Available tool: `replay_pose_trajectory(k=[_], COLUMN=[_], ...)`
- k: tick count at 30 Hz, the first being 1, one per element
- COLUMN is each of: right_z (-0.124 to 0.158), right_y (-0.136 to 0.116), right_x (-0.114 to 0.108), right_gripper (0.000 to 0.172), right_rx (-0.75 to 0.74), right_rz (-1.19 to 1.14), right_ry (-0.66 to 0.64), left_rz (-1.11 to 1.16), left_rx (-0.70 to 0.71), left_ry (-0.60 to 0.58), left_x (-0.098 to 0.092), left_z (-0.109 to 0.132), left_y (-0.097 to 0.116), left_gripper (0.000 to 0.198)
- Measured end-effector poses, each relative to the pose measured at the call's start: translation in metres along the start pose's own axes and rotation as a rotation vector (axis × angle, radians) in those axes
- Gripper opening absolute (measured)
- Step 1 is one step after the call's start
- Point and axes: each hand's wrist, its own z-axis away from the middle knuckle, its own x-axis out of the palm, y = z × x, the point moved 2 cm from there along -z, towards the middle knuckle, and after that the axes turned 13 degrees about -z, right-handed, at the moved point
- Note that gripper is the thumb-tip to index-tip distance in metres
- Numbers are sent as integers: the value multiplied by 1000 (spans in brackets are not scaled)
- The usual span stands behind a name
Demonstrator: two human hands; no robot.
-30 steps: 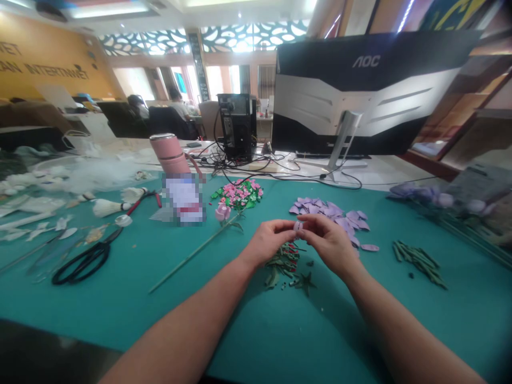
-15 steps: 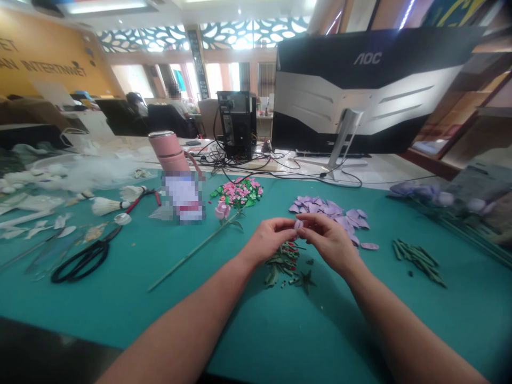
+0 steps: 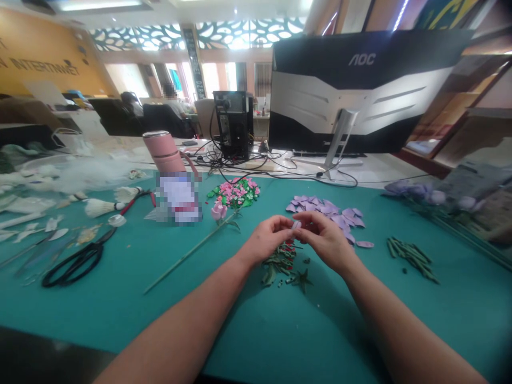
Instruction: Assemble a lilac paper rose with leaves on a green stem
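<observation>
The left hand (image 3: pixel 266 241) and right hand (image 3: pixel 326 240) both close in a narrow pinching grip on a small pale lilac petal-shaped piece (image 3: pixel 296 225), held at lower centre of the frame above a loose heap of green leaves and red bits (image 3: pixel 279 265) on the teal counter (image 3: pixel 120 304), just below scattered lilac petals (image 3: pixel 324 212).

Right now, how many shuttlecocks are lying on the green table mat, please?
2. One shuttlecock lies at the left of the mat; a second shuttlecock lies just behind it, to the right. More may be hidden behind the blurred patch.
</observation>
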Motion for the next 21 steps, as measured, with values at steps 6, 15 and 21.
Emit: replay_pose_trajectory(k=[6, 15, 21], right_z=[0, 4, 6], right_y=[0, -4, -8], right_x=[1, 3, 2], right_gripper=[21, 16, 17], right_rx=[-9, -42, -46], right_rz=[6, 148, 258], right_ry=[31, 42, -24], left_rz=[-152, -665, -835], left_rx=[50, 187, 279], left_ry=[20, 161, 155], left_x=[3, 2, 3], left_z=[4, 11, 13], left_y=[6, 12, 12], left_gripper=[32, 29, 30])
